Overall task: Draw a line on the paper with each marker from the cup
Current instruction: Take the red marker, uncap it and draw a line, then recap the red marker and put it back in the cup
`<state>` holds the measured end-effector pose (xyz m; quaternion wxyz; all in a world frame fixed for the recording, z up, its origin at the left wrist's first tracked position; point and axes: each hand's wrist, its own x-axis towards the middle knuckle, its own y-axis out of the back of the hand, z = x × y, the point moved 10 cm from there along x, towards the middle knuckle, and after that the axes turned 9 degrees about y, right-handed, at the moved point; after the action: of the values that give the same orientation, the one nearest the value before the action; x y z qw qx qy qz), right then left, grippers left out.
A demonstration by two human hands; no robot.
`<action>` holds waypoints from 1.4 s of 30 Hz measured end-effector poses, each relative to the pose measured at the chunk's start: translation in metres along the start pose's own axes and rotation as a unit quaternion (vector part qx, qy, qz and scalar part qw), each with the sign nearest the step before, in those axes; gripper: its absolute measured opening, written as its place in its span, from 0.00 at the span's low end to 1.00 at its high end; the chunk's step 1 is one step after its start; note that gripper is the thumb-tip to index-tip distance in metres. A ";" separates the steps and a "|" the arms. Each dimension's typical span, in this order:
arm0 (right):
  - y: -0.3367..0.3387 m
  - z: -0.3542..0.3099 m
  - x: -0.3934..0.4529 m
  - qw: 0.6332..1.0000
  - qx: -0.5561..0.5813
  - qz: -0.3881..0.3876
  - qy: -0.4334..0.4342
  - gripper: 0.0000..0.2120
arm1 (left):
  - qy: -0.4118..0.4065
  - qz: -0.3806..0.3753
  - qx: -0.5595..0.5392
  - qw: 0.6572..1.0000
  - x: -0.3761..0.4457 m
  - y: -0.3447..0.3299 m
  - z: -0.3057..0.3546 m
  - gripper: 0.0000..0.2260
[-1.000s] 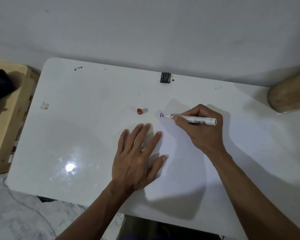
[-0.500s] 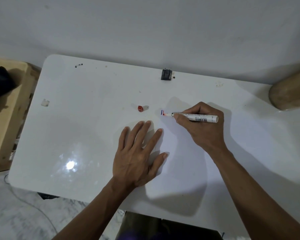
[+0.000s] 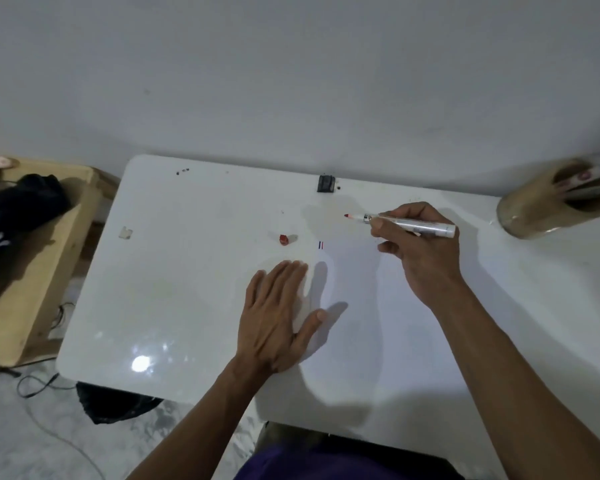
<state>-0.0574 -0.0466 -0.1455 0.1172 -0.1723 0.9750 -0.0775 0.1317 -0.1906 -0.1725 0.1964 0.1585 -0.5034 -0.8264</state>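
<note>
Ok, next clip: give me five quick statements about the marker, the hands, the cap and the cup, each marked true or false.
1. The right hand holds the white red-tipped marker. True.
2. The marker's tip touches the paper. False: it is lifted, past the short blue and red lines.
3. The left hand lies flat, palm down. True.
4. The small red cap is on the marker. False: it sits on the white table.
5. The tan cup is empty. False: markers are inside.

My right hand has lifted the marker off the paper; its red tip now hangs up and right of the two short lines, clear beyond my left fingertips.
</note>
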 end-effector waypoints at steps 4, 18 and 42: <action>0.003 -0.012 -0.022 1.000 0.006 -0.002 -0.003 0.10 | 0.105 0.050 -0.079 0.990 0.023 0.029 -0.019 0.22; 0.002 0.000 -0.077 0.997 -0.007 0.066 -0.039 0.03 | 0.143 0.038 -0.104 0.983 0.065 0.041 -0.027 0.04; -0.036 -0.050 -0.172 0.985 -0.056 0.102 0.124 0.05 | 0.262 -0.182 -0.647 0.692 -0.050 0.052 0.020 0.10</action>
<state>0.0981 -0.0131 -0.0554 -0.0076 -0.0671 0.9972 -0.0308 0.1745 -0.1723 -0.1137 0.2201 0.2904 0.2666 -0.8923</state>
